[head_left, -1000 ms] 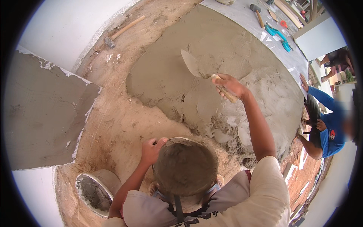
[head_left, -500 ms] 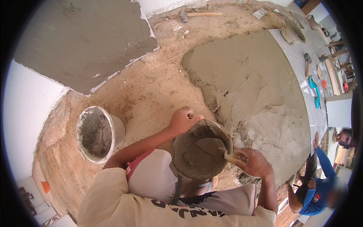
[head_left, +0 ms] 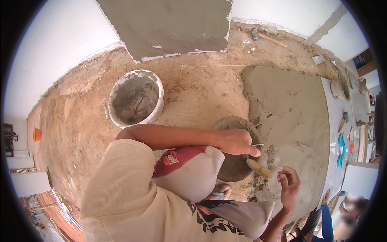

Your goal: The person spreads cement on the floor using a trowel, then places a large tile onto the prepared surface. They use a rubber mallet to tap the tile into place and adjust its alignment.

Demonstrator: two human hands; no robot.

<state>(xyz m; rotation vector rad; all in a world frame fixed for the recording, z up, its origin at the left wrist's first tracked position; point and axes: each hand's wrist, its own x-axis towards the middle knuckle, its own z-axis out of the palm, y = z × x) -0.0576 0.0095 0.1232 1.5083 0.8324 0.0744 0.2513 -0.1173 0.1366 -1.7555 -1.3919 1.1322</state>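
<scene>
My left hand (head_left: pixel 238 141) is closed on the wire handle of a mortar-caked bucket (head_left: pixel 231 121) between my legs, partly hidden by my arm. A trowel with a wooden handle (head_left: pixel 260 169) leans in that bucket, its blade out of sight. Just right of the handle, my right hand (head_left: pixel 288 185) is raised with curved fingers apart, holding nothing. Rough wet mortar (head_left: pixel 290 117) spreads over the floor to the right. A white bucket (head_left: pixel 157 97) smeared with grey mix stands on bare earth to the left.
A mortar-coated slab (head_left: pixel 173 28) lies at the top by white walls. A sledgehammer (head_left: pixel 274 40) rests near the wall. Pale tiles (head_left: pixel 334 169) at right carry a mallet (head_left: pixel 343 121) and teal suction lifter (head_left: pixel 341 149). A co-worker in blue sleeves (head_left: pixel 326 222) is at lower right. An orange bucket (head_left: pixel 37 134) sits far left.
The view has swung leftward. The trowel went from over the mortar into the bucket, and my right hand has let it go. My left arm now reaches across the bucket.
</scene>
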